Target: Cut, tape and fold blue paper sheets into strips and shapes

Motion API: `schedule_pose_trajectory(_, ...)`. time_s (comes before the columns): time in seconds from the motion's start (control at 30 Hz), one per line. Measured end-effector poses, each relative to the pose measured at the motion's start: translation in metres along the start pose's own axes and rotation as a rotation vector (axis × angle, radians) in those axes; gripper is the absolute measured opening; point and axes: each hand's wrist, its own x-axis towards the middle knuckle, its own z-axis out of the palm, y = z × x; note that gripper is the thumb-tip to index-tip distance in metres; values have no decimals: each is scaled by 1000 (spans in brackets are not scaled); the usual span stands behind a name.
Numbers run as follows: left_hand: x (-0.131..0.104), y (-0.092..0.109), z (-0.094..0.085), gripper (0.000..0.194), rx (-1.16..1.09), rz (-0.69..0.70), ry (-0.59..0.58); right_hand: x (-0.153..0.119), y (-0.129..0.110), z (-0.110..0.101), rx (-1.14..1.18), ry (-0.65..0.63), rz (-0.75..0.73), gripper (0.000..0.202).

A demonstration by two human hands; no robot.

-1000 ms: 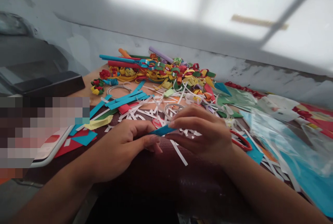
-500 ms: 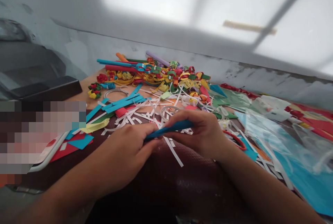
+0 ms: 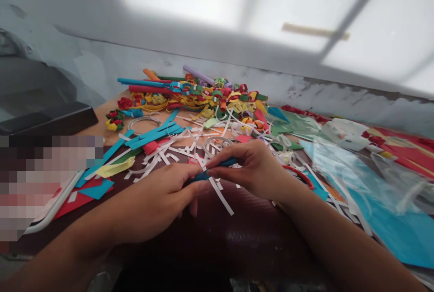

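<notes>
While left fingers [image 3: 192, 190] and right fingers [image 3: 233, 174] clamp a blue paper strip [image 3: 201, 176], thin white slivers [image 3: 222, 198], grainy maroon surface [image 3: 220, 226]

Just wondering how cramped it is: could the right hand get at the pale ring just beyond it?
Probably yes: the pale ring lies just beyond the right hand, though it pinches blue paper.
</notes>
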Motion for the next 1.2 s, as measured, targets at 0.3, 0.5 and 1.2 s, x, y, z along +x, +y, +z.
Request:
schedule_pose_trajectory(0.3, 7, -9, 0, 40, -335, -50, -69, 6, 7, -3, 167, 135, 22, 21)
schedule_pose_trajectory(0.5, 6, -12, 0, 33, -530, -48, 13, 11, 12, -6, 371, 133, 68, 43)
schedule_pose_trajectory(1.2, 1, -14, 4, 51, -629, -135, 140, 14, 29, -16, 390, 44, -22, 52)
